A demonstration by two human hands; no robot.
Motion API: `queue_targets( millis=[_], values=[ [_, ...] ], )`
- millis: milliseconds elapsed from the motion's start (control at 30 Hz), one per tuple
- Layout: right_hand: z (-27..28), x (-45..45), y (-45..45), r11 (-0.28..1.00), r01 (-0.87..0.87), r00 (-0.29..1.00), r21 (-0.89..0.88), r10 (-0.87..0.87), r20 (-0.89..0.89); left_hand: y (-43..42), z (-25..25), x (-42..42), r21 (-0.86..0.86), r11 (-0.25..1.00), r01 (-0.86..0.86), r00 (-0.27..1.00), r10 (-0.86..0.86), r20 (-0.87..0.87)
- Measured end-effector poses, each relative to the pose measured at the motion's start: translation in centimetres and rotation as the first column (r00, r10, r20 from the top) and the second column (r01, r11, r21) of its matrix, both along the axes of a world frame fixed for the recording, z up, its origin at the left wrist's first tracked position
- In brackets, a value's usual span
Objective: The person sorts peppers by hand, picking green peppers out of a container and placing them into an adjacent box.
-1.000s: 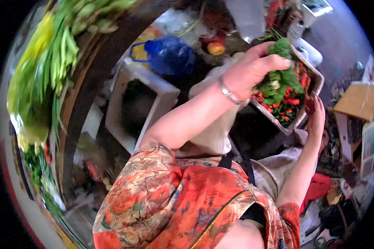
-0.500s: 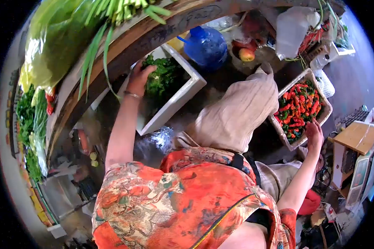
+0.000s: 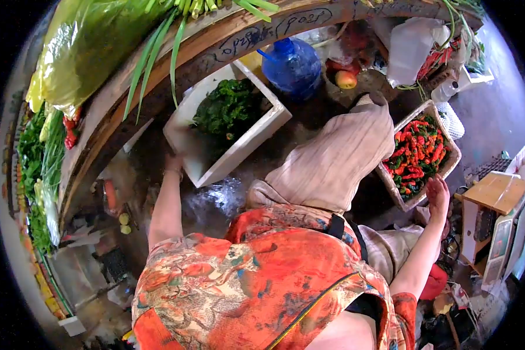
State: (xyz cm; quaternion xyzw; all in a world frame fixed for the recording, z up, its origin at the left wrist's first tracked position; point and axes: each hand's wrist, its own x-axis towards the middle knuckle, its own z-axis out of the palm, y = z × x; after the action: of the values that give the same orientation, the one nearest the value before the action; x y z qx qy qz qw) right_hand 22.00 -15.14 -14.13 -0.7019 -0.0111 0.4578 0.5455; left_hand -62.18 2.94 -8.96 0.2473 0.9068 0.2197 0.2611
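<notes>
My left hand [image 3: 172, 164] is low beside the left end of a white foam box [image 3: 248, 150]. It is dim and blurred, and whether it touches the box I cannot tell. Dark green leafy vegetables [image 3: 228, 108] lie inside that box. On the right, my right hand [image 3: 438, 197] has its fingers stretched out and holds nothing. It is at the near right side of a second foam box [image 3: 403, 201], close to the rim. Red chili peppers [image 3: 417, 153] with some green ones fill this second box.
A blue water jug [image 3: 291, 69] stands behind the leafy-greens box, with a red-yellow apple [image 3: 346, 80] to its right. A wooden shelf edge [image 3: 216, 49] curves overhead, bearing bagged vegetables and green stalks [image 3: 157, 55]. At right is a small wooden cabinet [image 3: 493, 192]. My legs lie between the boxes.
My left hand has left the leafy greens and moved down and left to the outside of the box. My right hand has drawn back slightly from the chili peppers, its fingers straightened.
</notes>
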Motion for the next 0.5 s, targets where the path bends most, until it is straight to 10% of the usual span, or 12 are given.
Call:
queue_targets(
  millis=[67, 167, 467, 500],
  values=[
    [-0.2, -0.2, -0.2, 1.000, -0.001, 1.000, 0.008, 0.001, -0.002, -1.6, 1.5, 1.6, -0.134, 0.989, -0.068, 0.986, 0.087, 0.140],
    [0.5, -1.4, -0.8, 0.999, -0.013, 1.000, 0.032, 0.013, -0.006, -2.3, -4.9, -3.5, 0.125, 0.992, 0.009, 0.804, -0.082, 0.589],
    [-0.3, -2.3, -2.5, 0.998, 0.002, 1.000, 0.065, -0.002, -0.006, -3.2, -6.7, -2.9, -0.044, 0.997, 0.059, 0.967, -0.046, 0.249],
    [-0.8, -1.9, -2.7, 0.996, -0.048, 0.999, 0.077, 0.049, -0.013, -3.5, -9.9, -5.0, -0.028, 0.952, 0.304, 0.952, -0.305, -0.035]
  ],
)
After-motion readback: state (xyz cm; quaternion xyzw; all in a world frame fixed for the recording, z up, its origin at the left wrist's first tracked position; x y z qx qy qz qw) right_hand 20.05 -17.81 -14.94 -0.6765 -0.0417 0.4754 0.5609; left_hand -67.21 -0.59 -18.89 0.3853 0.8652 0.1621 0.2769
